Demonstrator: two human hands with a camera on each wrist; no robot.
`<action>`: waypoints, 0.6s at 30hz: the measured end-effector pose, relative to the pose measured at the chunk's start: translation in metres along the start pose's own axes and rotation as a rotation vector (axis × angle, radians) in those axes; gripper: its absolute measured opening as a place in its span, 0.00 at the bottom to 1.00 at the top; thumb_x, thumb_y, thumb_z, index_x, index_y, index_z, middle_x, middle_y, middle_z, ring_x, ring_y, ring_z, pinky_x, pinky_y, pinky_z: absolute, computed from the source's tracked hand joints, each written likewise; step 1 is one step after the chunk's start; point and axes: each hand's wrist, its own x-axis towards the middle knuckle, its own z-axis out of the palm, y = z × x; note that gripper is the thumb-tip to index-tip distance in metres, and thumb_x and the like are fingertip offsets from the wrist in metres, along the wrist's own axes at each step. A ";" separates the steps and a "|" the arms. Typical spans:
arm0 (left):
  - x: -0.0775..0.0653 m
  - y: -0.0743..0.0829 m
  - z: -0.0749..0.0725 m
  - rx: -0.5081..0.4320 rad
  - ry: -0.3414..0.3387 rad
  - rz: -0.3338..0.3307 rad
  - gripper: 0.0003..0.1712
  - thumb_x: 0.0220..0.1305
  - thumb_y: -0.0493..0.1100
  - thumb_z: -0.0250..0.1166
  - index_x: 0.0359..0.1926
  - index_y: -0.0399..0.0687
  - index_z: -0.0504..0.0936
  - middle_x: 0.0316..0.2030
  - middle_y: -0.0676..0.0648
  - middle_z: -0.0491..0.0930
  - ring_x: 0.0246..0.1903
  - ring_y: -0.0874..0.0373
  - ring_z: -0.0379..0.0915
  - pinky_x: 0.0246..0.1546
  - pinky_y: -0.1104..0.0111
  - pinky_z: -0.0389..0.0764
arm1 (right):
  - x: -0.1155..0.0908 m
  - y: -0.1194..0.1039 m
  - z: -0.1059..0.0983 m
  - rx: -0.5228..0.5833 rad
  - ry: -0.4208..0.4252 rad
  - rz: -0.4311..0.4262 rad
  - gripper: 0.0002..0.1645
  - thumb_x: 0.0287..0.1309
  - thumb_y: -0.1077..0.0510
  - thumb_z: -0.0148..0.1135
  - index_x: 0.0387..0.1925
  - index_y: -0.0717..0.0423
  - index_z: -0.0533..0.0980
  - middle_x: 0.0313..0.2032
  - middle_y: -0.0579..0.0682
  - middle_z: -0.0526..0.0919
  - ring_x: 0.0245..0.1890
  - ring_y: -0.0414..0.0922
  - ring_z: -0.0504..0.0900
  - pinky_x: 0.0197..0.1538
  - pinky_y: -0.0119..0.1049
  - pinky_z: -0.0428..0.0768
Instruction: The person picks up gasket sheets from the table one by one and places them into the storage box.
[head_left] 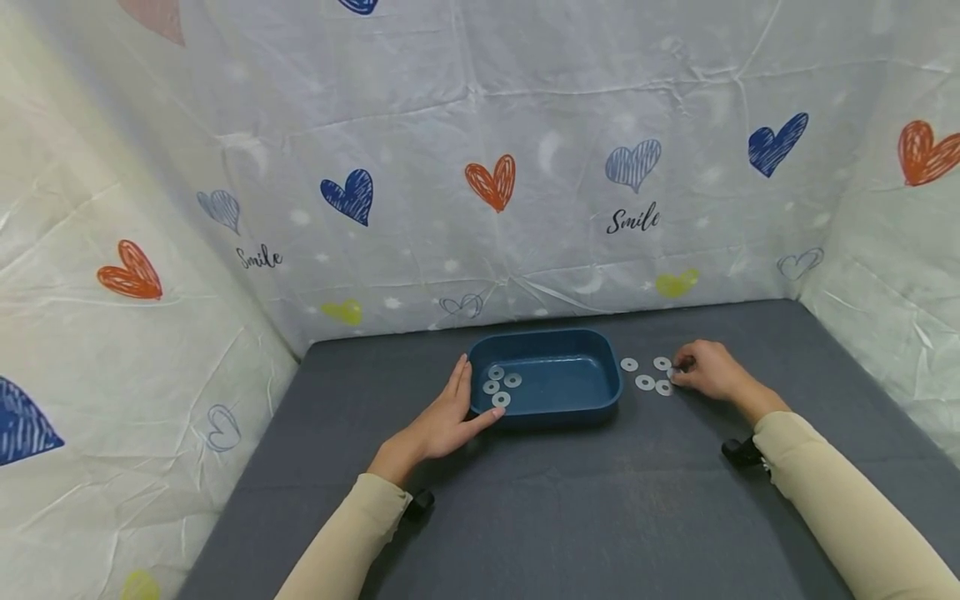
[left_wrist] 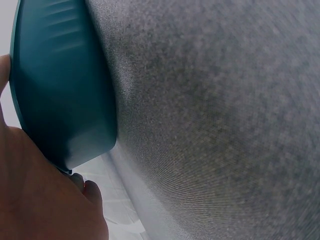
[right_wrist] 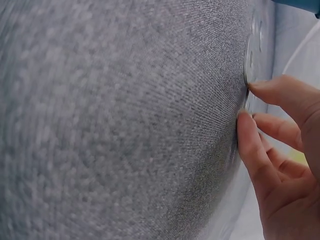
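Note:
A blue rectangular tray (head_left: pixel 547 415) stands on the dark table, with several flat grey washers (head_left: pixel 501 400) lying at its left end. My left hand (head_left: pixel 444 421) rests against the tray's near left corner, fingers straight along the left side and thumb on the front rim. In the left wrist view, that hand (left_wrist: pixel 45 195) touches the outer wall of the tray (left_wrist: pixel 70 90). To the right of the tray, my right hand (head_left: pixel 714 371) pinches a washer (head_left: pixel 672 375) between thumb and fingers at the tabletop. Several loose washers (head_left: pixel 644 382) lie between this hand and the tray.
Grey-black cloth covers the table (head_left: pixel 570 508). Behind it and along both sides hangs a white curtain (head_left: pixel 420 242) printed with hearts and the word Smile. Each wrist carries a small black device (head_left: pixel 741 452) at the sleeve's end.

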 end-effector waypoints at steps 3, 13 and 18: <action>-0.001 0.000 0.002 -0.009 0.007 0.005 0.64 0.68 0.79 0.48 0.81 0.43 0.29 0.81 0.49 0.20 0.80 0.47 0.31 0.75 0.47 0.51 | 0.000 -0.002 0.001 0.039 -0.030 0.042 0.11 0.59 0.61 0.72 0.36 0.68 0.83 0.29 0.54 0.84 0.27 0.44 0.81 0.34 0.44 0.78; -0.001 0.001 0.004 -0.008 0.004 0.002 0.64 0.68 0.80 0.47 0.81 0.44 0.29 0.81 0.49 0.20 0.80 0.48 0.32 0.75 0.48 0.52 | -0.002 -0.002 0.000 0.014 -0.064 0.095 0.11 0.57 0.60 0.71 0.36 0.66 0.81 0.32 0.55 0.84 0.31 0.49 0.80 0.38 0.49 0.79; -0.001 0.002 0.001 -0.011 0.001 -0.003 0.64 0.68 0.80 0.47 0.81 0.45 0.27 0.80 0.50 0.19 0.80 0.48 0.31 0.76 0.48 0.51 | -0.002 -0.001 0.000 0.005 -0.023 0.087 0.13 0.52 0.60 0.74 0.34 0.65 0.80 0.32 0.55 0.84 0.32 0.50 0.81 0.39 0.49 0.80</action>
